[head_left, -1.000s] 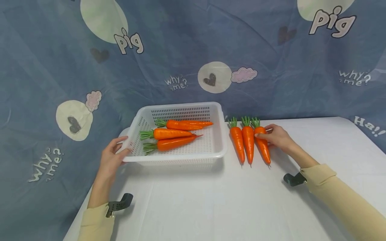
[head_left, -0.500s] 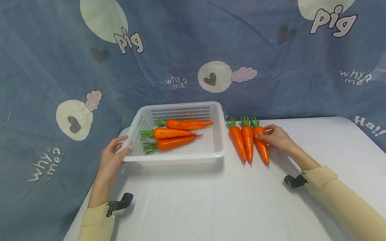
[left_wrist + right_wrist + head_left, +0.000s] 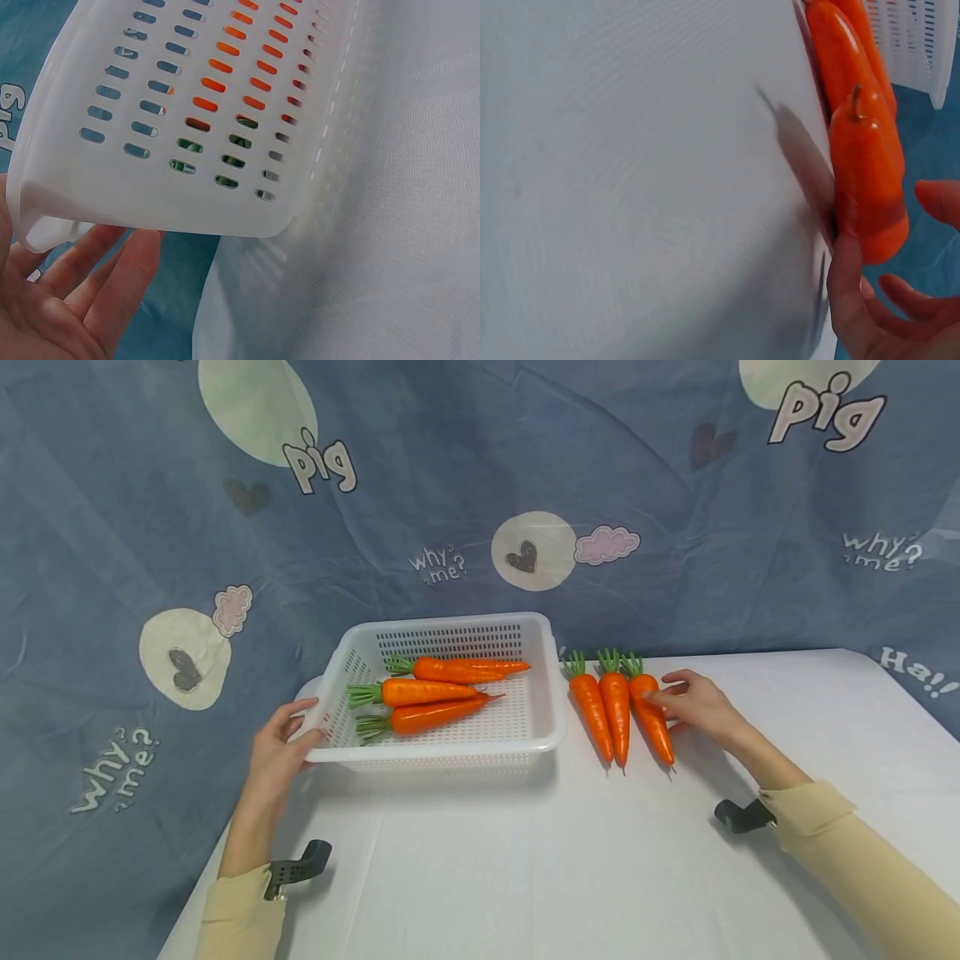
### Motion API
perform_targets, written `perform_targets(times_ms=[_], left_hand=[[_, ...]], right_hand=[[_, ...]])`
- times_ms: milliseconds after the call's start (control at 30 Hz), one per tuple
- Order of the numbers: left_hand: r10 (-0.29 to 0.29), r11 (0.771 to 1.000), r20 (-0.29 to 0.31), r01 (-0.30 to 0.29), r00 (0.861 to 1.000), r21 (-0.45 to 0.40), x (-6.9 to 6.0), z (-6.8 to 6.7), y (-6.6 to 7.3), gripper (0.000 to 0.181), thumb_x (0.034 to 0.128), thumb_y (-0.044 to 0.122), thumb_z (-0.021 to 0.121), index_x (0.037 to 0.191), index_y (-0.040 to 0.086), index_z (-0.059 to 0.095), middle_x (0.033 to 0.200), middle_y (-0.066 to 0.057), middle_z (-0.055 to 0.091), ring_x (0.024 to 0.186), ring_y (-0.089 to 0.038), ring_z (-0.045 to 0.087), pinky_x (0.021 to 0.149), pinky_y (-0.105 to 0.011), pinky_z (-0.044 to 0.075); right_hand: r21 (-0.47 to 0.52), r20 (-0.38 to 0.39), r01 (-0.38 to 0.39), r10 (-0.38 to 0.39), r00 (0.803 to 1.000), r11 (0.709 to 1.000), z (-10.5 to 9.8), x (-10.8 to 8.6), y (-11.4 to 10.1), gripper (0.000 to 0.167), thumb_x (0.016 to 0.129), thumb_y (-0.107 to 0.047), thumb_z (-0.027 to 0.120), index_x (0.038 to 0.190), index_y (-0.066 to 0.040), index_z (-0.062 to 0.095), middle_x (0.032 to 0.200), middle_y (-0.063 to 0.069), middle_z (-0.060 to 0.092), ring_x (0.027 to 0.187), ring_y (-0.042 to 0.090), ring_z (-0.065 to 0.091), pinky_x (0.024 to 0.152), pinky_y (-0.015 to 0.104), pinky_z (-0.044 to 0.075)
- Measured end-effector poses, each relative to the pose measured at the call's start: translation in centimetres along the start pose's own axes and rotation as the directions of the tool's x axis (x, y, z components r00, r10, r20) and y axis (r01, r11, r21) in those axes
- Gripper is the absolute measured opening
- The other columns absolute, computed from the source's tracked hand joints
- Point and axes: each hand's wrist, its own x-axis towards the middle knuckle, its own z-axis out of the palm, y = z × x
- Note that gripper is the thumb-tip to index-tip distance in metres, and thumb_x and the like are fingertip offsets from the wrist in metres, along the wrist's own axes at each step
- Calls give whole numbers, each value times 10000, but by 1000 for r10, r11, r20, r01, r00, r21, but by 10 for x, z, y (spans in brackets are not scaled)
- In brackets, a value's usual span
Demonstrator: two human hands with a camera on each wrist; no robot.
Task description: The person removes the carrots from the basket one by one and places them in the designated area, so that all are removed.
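A white perforated plastic basket point(image 3: 442, 749) stands left of the middle, several orange carrots point(image 3: 429, 693) with green tops lying in it. My left hand point(image 3: 279, 752) holds its left end, thumb over the rim; in the left wrist view the fingers point(image 3: 124, 289) lie under the rim outside. Three more carrots lie side by side right of the basket, tops toward the back. At the rightmost carrot point(image 3: 651, 718) is my right hand point(image 3: 697, 706). In the right wrist view one finger point(image 3: 846, 277) touches that carrot point(image 3: 870, 187), while the thumb point(image 3: 939, 201) stands apart from it.
A white cloth covers the table point(image 3: 465, 860). Behind it hangs a blue printed curtain point(image 3: 420, 485), close to the back of the basket. Both wrists wear a dark camera mount point(image 3: 300, 864).
The left and middle carrots of the row now lie closer together at their tips. My right hand has drawn slightly right from the rightmost carrot. The left hand and basket stay put.
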Motion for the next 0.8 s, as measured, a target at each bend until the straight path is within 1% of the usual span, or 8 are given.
perform_targets(times_ms=[167, 367, 400, 533, 600, 667, 700, 800], left_hand=[[-2, 1000, 0, 2, 1000, -5, -1, 0, 0, 569, 924, 85, 588, 1469, 163, 443, 1354, -148, 531, 1040, -193, 563, 694, -261, 537], [10, 1000, -14, -10, 1000, 10, -1, 1, -2, 554, 915, 86, 588, 1450, 152, 460, 1338, -154, 543, 1043, -215, 562, 692, -264, 530], [18, 1000, -19, -18, 1000, -16, 0, 1, -5, 546, 904, 77, 599, 1432, 151, 485, 1315, -148, 563, 1021, -215, 575, 667, -267, 530], [35, 999, -13, -35, 999, -37, 4, 0, -9, 532, 892, 93, 616, 1410, 159, 510, 1298, -153, 573, 1030, -240, 574, 662, -269, 533], [40, 998, -12, -41, 999, -46, 6, -1, -11, 530, 883, 119, 641, 1397, 186, 531, 1285, -136, 585, 1021, -226, 583, 654, -274, 538], [40, 999, -4, -40, 999, -38, 7, -1, -13, 536, 884, 147, 651, 1401, 210, 528, 1289, -120, 583, 1028, -213, 579, 667, -279, 540], [40, 998, -5, -40, 999, -51, 8, -2, -15, 534, 882, 151, 661, 1396, 222, 537, 1278, -104, 594, 1014, -198, 587, 654, -280, 540], [29, 998, -15, -29, 999, -48, 8, -1, -14, 531, 886, 134, 651, 1396, 225, 535, 1275, -92, 595, 1001, -181, 585, 657, -285, 538]], right_hand=[[-6, -18, 37, -37, 999, 999, -3, -7, 0, 709, 962, -344, 602, 1426, 104, 309, 1356, 344, 414, 1046, 423, 600, 766, 396, 567], [-15, -28, 102, -102, 994, 995, -6, -13, 0, 667, 964, -320, 611, 1421, 85, 343, 1341, 321, 460, 1054, 413, 592, 733, 348, 572], [-20, -34, 115, -116, 993, 993, -7, -13, -1, 654, 962, -318, 615, 1417, 76, 358, 1341, 309, 468, 1058, 409, 590, 725, 334, 572], [-45, -60, 175, -177, 982, 984, -8, -17, -8, 597, 964, -301, 617, 1404, 42, 406, 1349, 272, 484, 1072, 404, 581, 713, 314, 568], [-57, -70, 203, -207, 976, 977, -7, -19, -12, 567, 966, -290, 617, 1397, 24, 426, 1345, 255, 492, 1065, 396, 588, 720, 323, 569], [-67, -75, 234, -238, 968, 970, -7, -21, -16, 537, 970, -269, 613, 1393, 11, 438, 1342, 245, 499, 1063, 382, 589, 734, 344, 570], [-72, -78, 248, -253, 964, 966, -6, -22, -19, 521, 972, -256, 609, 1391, 6, 443, 1339, 241, 503, 1062, 375, 590, 741, 358, 571], [-75, -78, 293, -298, 951, 953, -3, -24, -26, 478, 976, -211, 595, 1379, 3, 456, 1333, 235, 513, 1058, 357, 589, 756, 396, 570]])
